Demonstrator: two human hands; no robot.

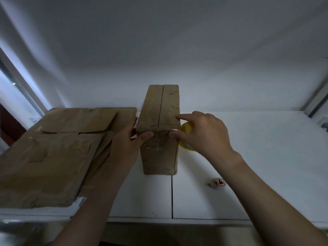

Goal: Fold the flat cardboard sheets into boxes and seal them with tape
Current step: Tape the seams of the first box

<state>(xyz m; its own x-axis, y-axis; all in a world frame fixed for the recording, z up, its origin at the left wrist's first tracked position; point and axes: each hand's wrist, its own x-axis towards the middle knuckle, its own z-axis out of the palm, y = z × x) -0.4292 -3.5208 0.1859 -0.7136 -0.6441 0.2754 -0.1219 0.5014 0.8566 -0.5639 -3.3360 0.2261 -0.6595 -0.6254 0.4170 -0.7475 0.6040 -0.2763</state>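
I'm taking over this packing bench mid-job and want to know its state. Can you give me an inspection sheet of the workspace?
Surface: white table, with a seam running down its near part.
Job's things: cardboard box stands folded at centre, top flaps closed, glossy tape across its near face; flat cardboard sheets stacked at left; yellow tape roll right of the box, partly hidden by the right hand.
Clutter: small red-labelled object near the right forearm.
Hands: left hand grips the box's near left corner; right hand pinches its near right corner.
Cables: nothing seen.
Surroundings: white wall behind; window frame at left.
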